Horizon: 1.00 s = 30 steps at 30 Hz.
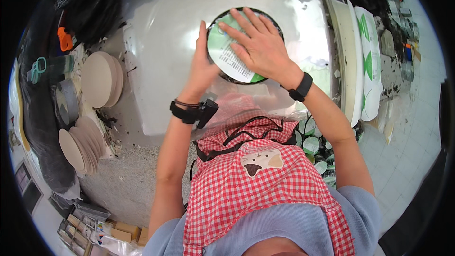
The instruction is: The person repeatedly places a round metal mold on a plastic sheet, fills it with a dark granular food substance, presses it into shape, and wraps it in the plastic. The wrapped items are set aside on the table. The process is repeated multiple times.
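A round black-edged package [227,58] lies on a shiny plastic-covered work surface [163,60], with a green and white printed label on its top. My left hand [203,65] holds the package at its left edge, the thumb and fingers partly hidden around the side. Flat over the label rests my right hand [265,51], fingers spread towards the far rim. It covers much of the label's upper right part. Both wrists wear black bands, and the left one carries a small black device [207,113].
Stacks of beige discs [97,80] and a grey tape roll [67,101] stand at the left, near an orange-handled tool [64,39]. Black strands [94,3] heap at the far left. At the right are stacked green and white label sheets [368,64]. Several labelled packages [311,145] lie below.
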Tool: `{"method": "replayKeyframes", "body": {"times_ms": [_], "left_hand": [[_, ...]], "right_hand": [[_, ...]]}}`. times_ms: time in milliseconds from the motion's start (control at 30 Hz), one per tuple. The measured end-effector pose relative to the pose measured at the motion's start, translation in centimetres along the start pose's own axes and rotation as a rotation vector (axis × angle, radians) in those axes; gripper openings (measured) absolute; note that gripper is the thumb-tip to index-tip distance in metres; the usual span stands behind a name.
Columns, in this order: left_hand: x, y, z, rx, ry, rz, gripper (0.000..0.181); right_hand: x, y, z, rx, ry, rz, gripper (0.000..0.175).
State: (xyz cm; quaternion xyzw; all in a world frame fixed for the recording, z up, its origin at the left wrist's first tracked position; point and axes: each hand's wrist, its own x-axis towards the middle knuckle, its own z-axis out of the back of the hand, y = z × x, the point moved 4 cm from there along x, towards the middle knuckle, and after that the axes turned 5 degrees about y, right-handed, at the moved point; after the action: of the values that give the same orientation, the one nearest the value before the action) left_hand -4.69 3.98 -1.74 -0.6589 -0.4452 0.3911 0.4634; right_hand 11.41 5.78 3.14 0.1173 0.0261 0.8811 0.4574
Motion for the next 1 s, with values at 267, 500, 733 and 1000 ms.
{"method": "replayKeyframes", "body": {"times_ms": [267, 500, 733, 1000], "left_hand": [[1.3, 1.6, -1.1, 0.252, -0.421, -0.146, 0.046], [1.2, -3.3, -7.2, 1.483, -0.097, -0.488, 0.044], [0.8, -1.6, -10.6, 1.511, 0.044, -0.39, 0.046], [1.0, 0.3, -9.5, 1.472, 0.147, -0.197, 0.05]], "right_hand": [[-3.8, 4.7, 0.0, 0.097, 0.056, 0.06, 0.068], [-9.5, -14.6, 1.0, 0.083, -0.097, -0.596, 0.042], [5.1, -11.2, -0.6, 0.197, 0.553, 0.044, 0.032], [2.3, -0.9, 8.3, -0.234, 0.164, 0.415, 0.006]]}}
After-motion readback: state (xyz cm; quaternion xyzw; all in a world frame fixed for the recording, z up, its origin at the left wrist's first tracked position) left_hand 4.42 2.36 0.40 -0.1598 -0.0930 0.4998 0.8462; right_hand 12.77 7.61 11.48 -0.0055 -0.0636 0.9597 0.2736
